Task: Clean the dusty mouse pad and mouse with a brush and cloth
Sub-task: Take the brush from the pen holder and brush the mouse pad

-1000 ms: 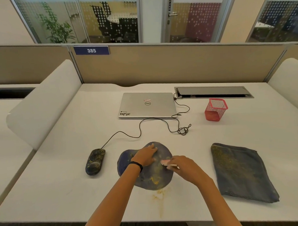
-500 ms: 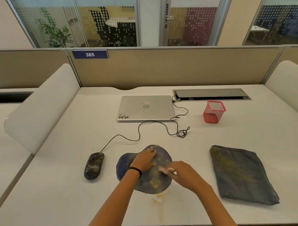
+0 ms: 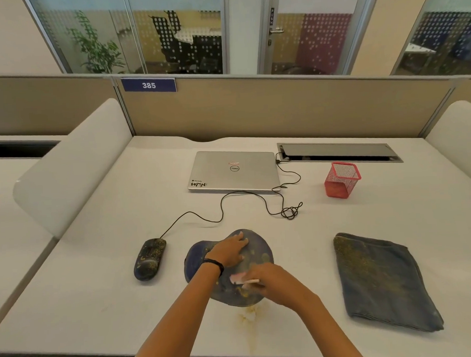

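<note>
There is only one camera, worn on the person's head, and it looks forward and down at the white desk [image 3: 99, 305]. It is close to the near edge, with the mouse pad [image 3: 256, 247] near and in the middle. The wide view reaches far back to the tan panel [image 3: 280, 109] and the glass wall [image 3: 101, 35].

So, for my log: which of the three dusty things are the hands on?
The mouse pad in the middle: left hand presses it, right hand holds a brush on it. Mouse and cloth lie untouched beside it.
</note>
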